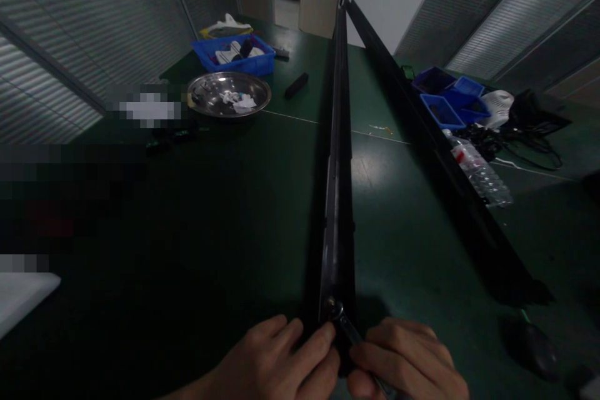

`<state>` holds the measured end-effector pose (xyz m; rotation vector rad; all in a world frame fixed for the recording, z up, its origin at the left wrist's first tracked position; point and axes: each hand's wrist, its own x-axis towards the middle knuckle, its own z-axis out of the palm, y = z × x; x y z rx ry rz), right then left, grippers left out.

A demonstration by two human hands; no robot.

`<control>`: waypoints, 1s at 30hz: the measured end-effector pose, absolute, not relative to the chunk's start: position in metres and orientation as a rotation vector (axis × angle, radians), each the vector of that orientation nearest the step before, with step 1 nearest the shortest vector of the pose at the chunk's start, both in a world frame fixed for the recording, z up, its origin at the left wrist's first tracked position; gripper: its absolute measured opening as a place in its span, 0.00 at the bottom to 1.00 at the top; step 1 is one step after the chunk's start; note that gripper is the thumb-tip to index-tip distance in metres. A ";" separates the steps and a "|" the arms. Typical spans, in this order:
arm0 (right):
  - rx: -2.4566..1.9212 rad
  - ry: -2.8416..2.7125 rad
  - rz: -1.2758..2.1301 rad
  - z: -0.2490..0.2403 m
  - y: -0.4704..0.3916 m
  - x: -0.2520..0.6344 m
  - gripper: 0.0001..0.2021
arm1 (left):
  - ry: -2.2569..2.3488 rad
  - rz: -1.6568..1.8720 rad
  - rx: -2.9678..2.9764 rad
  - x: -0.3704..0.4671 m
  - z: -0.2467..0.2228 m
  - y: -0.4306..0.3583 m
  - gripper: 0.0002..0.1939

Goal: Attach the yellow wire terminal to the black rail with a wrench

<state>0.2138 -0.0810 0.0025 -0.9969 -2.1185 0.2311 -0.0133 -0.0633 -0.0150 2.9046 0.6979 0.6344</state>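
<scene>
A long black rail (336,200) runs away from me down the middle of the table. My left hand (285,359) is closed at its near end, fingers curled against the left side; the fingertips are partly hidden. My right hand (407,356) grips a dark metal wrench (347,329), slanting up and left. The wrench's head sits on or around a small round fastener (330,304) in the rail's channel; I cannot tell how it is seated. A second long black rail (435,156) lies to the right, its far end close to the first.
On the left stand a metal bowl (229,84) with scraps and a blue bin (260,64). A black cylinder (297,85) lies nearby. Beyond the second rail are blue trays (443,111), plastic bottles (482,172), cables (529,144) and a computer mouse (537,347).
</scene>
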 end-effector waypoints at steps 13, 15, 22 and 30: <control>-1.007 -2.079 0.472 0.004 -0.073 0.220 0.12 | 0.742 0.632 2.888 -0.012 -0.013 -0.062 0.09; -1.022 -2.065 0.527 0.006 -0.073 0.221 0.12 | 0.742 0.655 2.884 -0.011 -0.014 -0.062 0.09; -1.061 -2.006 0.565 0.009 -0.071 0.221 0.11 | 0.728 0.647 2.863 -0.012 -0.013 -0.062 0.08; -1.033 -2.045 0.347 0.011 -0.074 0.220 0.11 | 0.723 0.626 2.874 -0.012 -0.012 -0.062 0.08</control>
